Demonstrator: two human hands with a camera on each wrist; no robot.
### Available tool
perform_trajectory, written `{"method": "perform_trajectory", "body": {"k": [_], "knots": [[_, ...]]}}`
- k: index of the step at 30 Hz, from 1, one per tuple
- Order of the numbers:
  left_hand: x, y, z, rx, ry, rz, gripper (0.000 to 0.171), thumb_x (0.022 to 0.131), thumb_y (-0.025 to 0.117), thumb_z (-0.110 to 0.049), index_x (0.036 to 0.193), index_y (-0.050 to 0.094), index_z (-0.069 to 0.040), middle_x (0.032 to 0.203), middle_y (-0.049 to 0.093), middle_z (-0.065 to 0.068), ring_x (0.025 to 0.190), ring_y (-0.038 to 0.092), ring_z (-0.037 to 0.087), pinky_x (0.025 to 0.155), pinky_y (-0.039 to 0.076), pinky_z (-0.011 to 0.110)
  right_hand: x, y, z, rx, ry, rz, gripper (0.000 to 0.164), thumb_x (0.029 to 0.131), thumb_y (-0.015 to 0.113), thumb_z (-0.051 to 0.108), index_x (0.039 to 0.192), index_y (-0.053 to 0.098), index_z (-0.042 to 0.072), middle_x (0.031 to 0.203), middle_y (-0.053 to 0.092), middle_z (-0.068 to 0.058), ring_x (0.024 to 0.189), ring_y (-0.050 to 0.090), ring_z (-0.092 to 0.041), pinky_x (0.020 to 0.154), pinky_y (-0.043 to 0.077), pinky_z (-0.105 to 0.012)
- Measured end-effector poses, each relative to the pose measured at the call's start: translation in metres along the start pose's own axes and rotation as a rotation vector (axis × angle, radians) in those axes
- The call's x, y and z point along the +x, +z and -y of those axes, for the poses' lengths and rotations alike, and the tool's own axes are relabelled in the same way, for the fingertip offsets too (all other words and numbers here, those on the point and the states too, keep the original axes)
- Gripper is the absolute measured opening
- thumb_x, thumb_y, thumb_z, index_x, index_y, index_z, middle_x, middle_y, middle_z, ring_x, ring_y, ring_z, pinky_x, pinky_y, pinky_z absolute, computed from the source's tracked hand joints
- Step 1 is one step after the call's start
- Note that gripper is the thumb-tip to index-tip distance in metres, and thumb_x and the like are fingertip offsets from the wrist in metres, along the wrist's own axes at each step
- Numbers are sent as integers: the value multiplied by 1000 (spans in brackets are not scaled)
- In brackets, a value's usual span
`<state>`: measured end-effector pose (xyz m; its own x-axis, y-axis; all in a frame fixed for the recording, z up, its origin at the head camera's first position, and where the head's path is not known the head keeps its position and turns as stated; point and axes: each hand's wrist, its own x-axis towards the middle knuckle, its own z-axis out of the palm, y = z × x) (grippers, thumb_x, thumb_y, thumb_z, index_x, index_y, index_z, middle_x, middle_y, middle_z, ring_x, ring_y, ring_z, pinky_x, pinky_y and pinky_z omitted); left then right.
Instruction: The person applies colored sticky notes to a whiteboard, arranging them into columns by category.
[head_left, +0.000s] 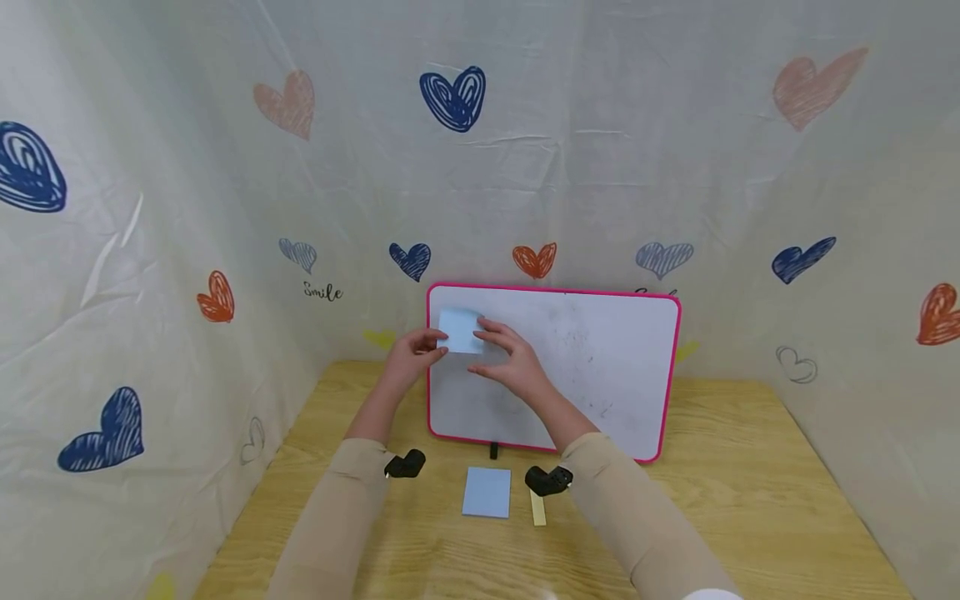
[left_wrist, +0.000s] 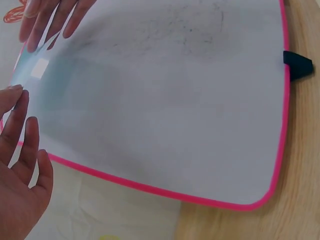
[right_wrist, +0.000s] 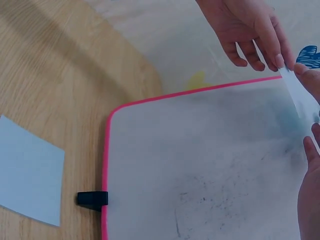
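Observation:
A light blue sticky note (head_left: 460,329) is held up before the upper left part of a whiteboard (head_left: 600,367) with a pink frame. My left hand (head_left: 411,358) pinches the note's left edge between thumb and index finger. At the opposite edge, the extended fingers of my right hand (head_left: 517,362) touch the note near its upper right corner, the thumb standing apart below. The left wrist view shows the note (left_wrist: 31,67) between both hands, with a bright patch on it. Whether the note's back touches the board cannot be told.
On the wooden table (head_left: 735,483) lies a blue sticky-note pad (head_left: 486,492), in front of the board. A pale yellow strip (head_left: 538,509) lies right of it, partly behind the right wrist's black camera (head_left: 549,481). A black foot (head_left: 493,451) sits under the board. A heart-printed curtain (head_left: 570,167) hangs behind.

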<state>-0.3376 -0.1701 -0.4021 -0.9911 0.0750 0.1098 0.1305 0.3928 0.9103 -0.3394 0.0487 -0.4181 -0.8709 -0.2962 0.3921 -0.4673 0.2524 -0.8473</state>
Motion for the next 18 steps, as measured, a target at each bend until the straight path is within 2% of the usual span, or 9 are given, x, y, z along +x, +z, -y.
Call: {"method": "perform_trajectory", "body": {"k": [8, 18], "knots": [[9, -5, 2, -5, -3, -21, 24, 93, 68, -14, 117, 67, -11, 113, 61, 12, 105, 53, 29, 87, 50, 35, 11, 3, 1, -23, 27, 7, 53, 79, 83, 12, 129, 65, 12, 146, 45, 8, 138, 34, -17, 105, 39, -43], [16, -9, 5, -2, -11, -22, 26, 93, 68, -16, 119, 66, -12, 116, 60, 11, 108, 53, 29, 90, 50, 37, 15, 4, 4, -41, 47, 30, 54, 79, 82, 14, 130, 64, 13, 148, 42, 8, 138, 33, -18, 105, 38, -45]]}}
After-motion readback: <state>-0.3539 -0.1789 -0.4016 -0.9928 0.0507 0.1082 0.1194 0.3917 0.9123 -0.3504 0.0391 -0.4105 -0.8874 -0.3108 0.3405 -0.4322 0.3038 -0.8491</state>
